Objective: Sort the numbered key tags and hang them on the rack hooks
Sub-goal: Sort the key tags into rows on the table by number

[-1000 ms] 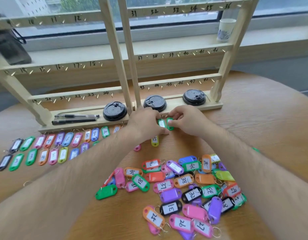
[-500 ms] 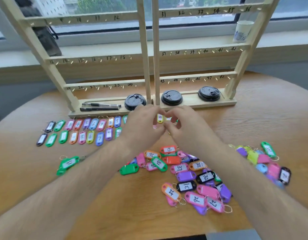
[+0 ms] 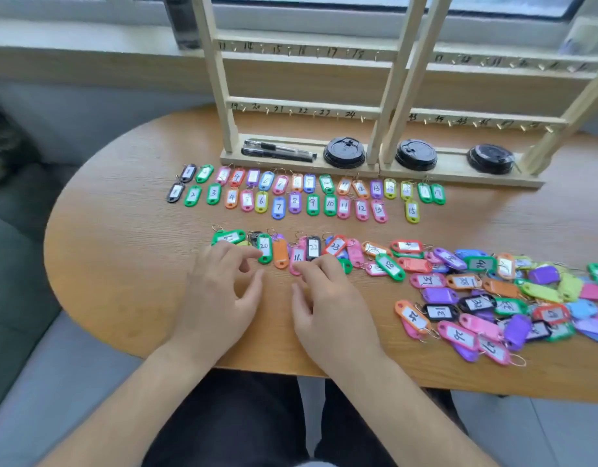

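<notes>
Presently: pink tag (image 3: 296, 259) marked "16" lies long axis toward the rack (image 3: 396, 79) — right hand (image 3: 327, 298) touches it with relaxed fingertips (image 3: 306, 268); left hand (image 3: 220, 291) loose, empty.

Office or living room, unclear: wooden table (image 3: 122, 264) beside a window sill (image 3: 88, 38).

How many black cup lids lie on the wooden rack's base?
3. One black lid lies right of the pens; the second lid and third lid lie on the right rack's base. None looks hidden.

Wooden table (image 3: 129, 271), key tags (image 3: 329, 205), rack (image 3: 380, 170)
</notes>
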